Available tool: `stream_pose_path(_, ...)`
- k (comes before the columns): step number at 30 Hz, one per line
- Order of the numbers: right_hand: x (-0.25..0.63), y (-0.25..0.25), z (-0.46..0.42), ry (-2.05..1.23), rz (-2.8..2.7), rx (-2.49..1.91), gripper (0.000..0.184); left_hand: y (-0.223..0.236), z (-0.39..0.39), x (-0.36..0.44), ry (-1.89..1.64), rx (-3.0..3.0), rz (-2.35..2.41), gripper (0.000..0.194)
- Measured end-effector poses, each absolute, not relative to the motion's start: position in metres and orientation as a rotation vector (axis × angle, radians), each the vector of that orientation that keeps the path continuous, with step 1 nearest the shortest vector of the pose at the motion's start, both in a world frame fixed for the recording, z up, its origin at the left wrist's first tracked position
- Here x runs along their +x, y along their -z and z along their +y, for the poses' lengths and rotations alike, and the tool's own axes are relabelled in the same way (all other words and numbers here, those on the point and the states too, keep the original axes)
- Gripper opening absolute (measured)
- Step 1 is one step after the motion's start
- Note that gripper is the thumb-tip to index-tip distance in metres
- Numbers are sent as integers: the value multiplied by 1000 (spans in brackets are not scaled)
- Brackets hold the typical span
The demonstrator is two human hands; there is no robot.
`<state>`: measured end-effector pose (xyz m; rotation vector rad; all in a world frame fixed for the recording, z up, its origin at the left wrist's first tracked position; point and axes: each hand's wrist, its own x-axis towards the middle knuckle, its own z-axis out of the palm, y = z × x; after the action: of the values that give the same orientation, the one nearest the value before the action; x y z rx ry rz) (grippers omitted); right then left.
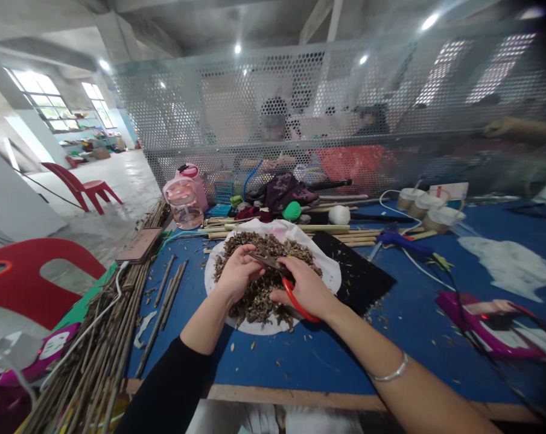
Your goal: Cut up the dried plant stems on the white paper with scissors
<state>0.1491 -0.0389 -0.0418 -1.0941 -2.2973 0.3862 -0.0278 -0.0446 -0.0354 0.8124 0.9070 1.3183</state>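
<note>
My right hand (306,289) is closed around scissors (295,301) with red handles, their blades pointing left toward my other hand. My left hand (239,274) has its fingers pinched together near the blade tips; whatever they hold is too small to make out. Both hands are just above a heap of dried brown plant bits (259,307). This heap lies on a round white cloth (331,274), spread over the blue tabletop (345,355).
Long sticks (105,337) are bundled along the left, with a phone (139,245) on top. Behind the heap lie cut stalks (358,236), a white yarn ball (339,215) and a clear jug (185,208). A blue glue gun (403,241) and black sheet (356,265) are at right.
</note>
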Motion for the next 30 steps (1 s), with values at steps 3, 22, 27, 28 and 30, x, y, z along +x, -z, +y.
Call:
stream_pose_path(3, 149, 43, -40, -340, -2315, -1096, 69, 33, -47, -25, -1302, 822, 923, 53)
stream_pose_path(22, 148, 37, -46, -372, -2313, -1267, 50, 36, -44, -26, -1366, 921, 954, 45)
stream_pose_path(27, 145, 41, -47, -360, -2325, -1337, 44, 39, -43, -26, -1364, 943, 1062, 37)
stream_pose_path(28, 145, 41, -47, -358, -2325, -1352, 44, 40, -42, -27, -1359, 953, 1093, 36)
stream_pose_path(30, 144, 42, -46, -338, -2329, -1385, 43, 41, -40, -29, -1356, 1011, 1166, 32)
